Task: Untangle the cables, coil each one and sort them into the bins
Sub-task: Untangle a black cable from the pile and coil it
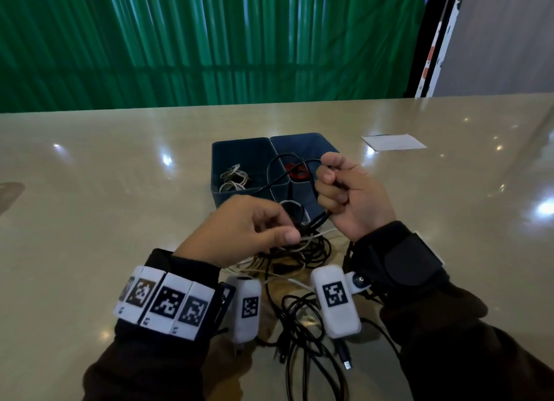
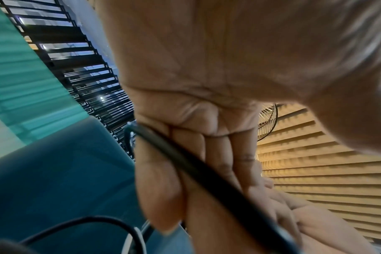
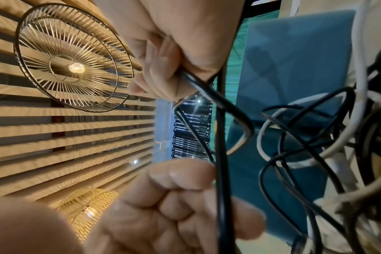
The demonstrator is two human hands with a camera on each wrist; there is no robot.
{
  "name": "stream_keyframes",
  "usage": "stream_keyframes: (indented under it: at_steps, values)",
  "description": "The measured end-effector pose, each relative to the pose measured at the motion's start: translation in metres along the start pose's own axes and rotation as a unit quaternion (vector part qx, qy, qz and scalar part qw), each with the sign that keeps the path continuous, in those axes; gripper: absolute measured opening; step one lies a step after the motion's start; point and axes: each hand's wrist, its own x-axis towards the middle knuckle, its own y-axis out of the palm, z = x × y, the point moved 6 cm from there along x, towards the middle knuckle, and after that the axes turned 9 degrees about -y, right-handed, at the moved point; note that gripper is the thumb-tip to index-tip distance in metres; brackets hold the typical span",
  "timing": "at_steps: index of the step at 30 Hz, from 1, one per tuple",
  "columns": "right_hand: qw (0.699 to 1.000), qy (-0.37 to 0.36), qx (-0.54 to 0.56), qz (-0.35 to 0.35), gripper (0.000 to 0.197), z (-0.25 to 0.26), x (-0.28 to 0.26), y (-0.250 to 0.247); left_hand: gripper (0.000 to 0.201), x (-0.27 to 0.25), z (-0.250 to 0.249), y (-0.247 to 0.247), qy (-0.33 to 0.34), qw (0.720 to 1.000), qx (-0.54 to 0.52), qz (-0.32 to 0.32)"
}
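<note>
A black cable arcs over the two blue bins. My right hand is raised over the right bin and grips loops of that cable in its curled fingers; in the right wrist view the cable runs past them. Lower and nearer, my left hand pinches the same cable between thumb and fingers, and the strand crosses its fingers. Under both hands a tangle of black and white cables lies on the table. The left bin holds a whitish coil; the right bin holds a red and black coil.
More black cable loops trail toward the near table edge between my wrists, ending in a plug. A white sheet of paper lies at the far right. The glossy beige table stretches left and right of the bins.
</note>
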Motion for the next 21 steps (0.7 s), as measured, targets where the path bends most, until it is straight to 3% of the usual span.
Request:
stream_keyframes:
  at_steps: [2, 4, 8, 13, 15, 17, 20, 21]
  values:
    - [1.000, -0.004, 0.009, 0.011, 0.037, -0.002, -0.002, 0.005, 0.048, 0.001, 0.007, 0.006, -0.047, 0.998, -0.003, 0.053]
    - [0.999, -0.006, 0.021, 0.026, 0.036, -0.005, -0.004, 0.011, 0.047, 0.003, 0.013, 0.006, -0.076, 0.995, 0.003, 0.057]
    - [0.998, -0.005, 0.026, 0.049, 0.037, -0.010, -0.008, 0.019, 0.020, 0.007, 0.020, 0.006, -0.096, 0.991, 0.083, 0.043]
    - [0.989, -0.030, -0.142, 0.011, 0.035, 0.000, 0.000, -0.001, 0.022, 0.005, 0.018, -0.013, -0.028, 0.998, 0.019, -0.061]
    - [0.980, -0.029, -0.195, -0.026, 0.034, 0.006, 0.004, -0.015, 0.026, 0.004, 0.021, -0.025, -0.002, 0.988, -0.085, -0.131]
    - [0.969, -0.026, -0.239, -0.064, 0.033, 0.010, 0.007, -0.028, 0.035, 0.001, 0.030, -0.042, 0.014, 0.945, -0.259, -0.202]
    - [0.960, -0.007, -0.267, -0.082, 0.030, 0.013, 0.010, -0.039, 0.032, -0.003, 0.044, -0.065, 0.037, 0.822, -0.512, -0.246]
    - [0.960, 0.000, -0.268, -0.076, 0.027, 0.013, 0.011, -0.040, 0.031, -0.004, 0.048, -0.070, 0.048, 0.802, -0.540, -0.252]
